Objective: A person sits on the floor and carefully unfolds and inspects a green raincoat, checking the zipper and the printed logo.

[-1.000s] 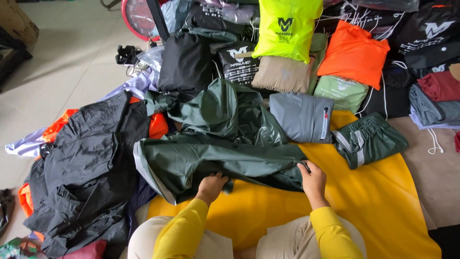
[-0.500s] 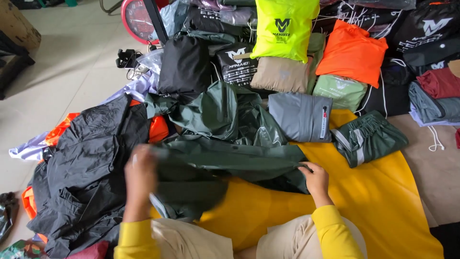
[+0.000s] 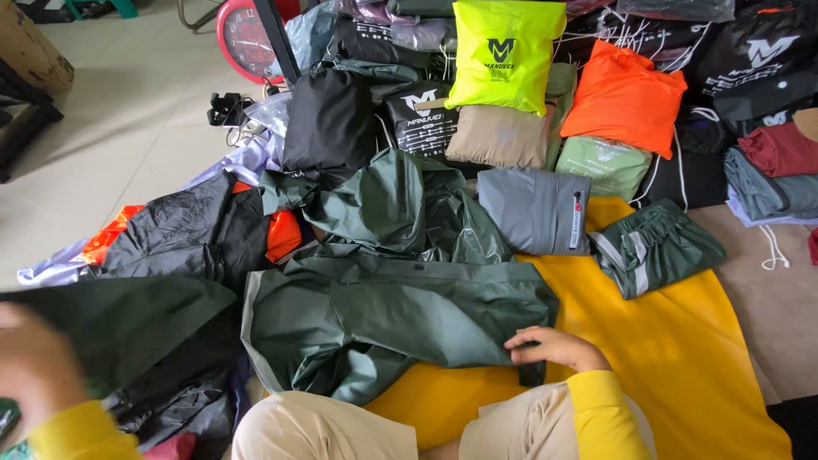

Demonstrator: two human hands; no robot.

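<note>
Folding step: your right hand (image 3: 552,347) pins the green raincoat (image 3: 400,319) flat, your blurred left hand (image 3: 34,366) grips its sleeve (image 3: 111,319), fold-over due

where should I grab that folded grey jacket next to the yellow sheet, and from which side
Probably grip the folded grey jacket along its near edge, coming from the yellow sheet side. That edge lies flat and open, while bagged garments crowd its far side and the green jacket crowds its left.

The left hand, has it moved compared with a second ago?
Yes. The left hand has swung out to the left with a dark green flap, away from the yellow sheet, while the right hand stays pressed on the green jacket.
</note>
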